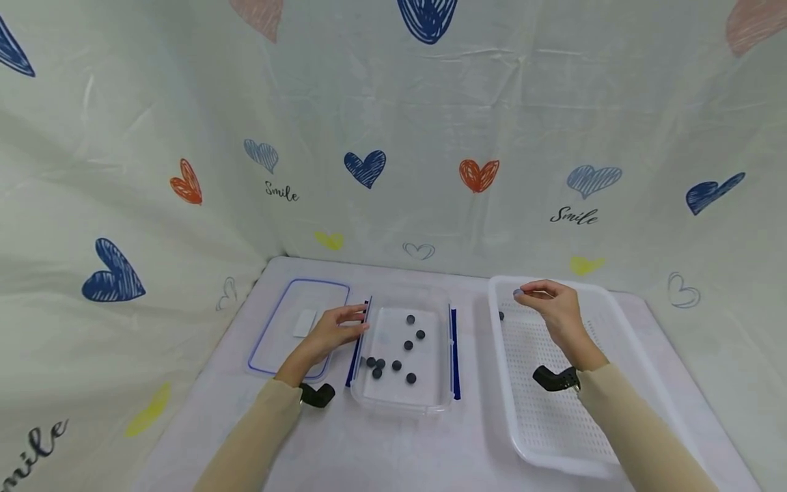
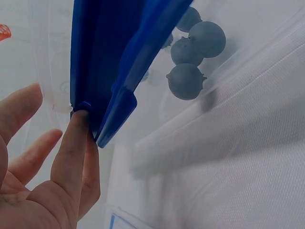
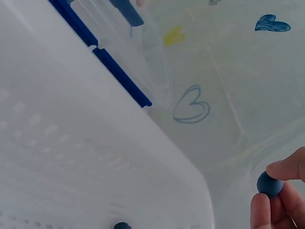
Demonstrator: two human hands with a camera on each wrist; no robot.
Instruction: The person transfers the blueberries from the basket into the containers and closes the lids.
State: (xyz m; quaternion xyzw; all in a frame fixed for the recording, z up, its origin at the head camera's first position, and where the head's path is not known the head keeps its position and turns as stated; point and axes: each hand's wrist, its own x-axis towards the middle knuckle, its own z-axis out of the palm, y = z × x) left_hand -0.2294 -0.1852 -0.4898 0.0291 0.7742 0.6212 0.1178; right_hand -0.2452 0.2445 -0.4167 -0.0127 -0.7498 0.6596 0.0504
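Note:
My right hand (image 1: 556,311) is raised over the far left part of a white perforated basket (image 1: 512,417). Thumb and fingertips pinch one dark blue blueberry (image 3: 270,184). Another blueberry (image 1: 501,316) lies in the basket against its left wall. At the left side of a clear plastic box (image 1: 402,404), my left hand (image 1: 332,335) touches the blue side latch (image 2: 116,67) with fairly straight fingers. Several blueberries (image 1: 410,378) are spread over the box floor, some clustered near its left wall. A second blue latch (image 1: 456,355) hangs unfastened on the right side.
A clear lid with a blue seal (image 1: 270,328) lies flat on the table, left of the box. The white tablecloth (image 1: 344,444) shows in front. Behind stands a pale curtain (image 1: 424,109) printed with hearts. Black wrist mounts (image 1: 318,395) sit on both wrists.

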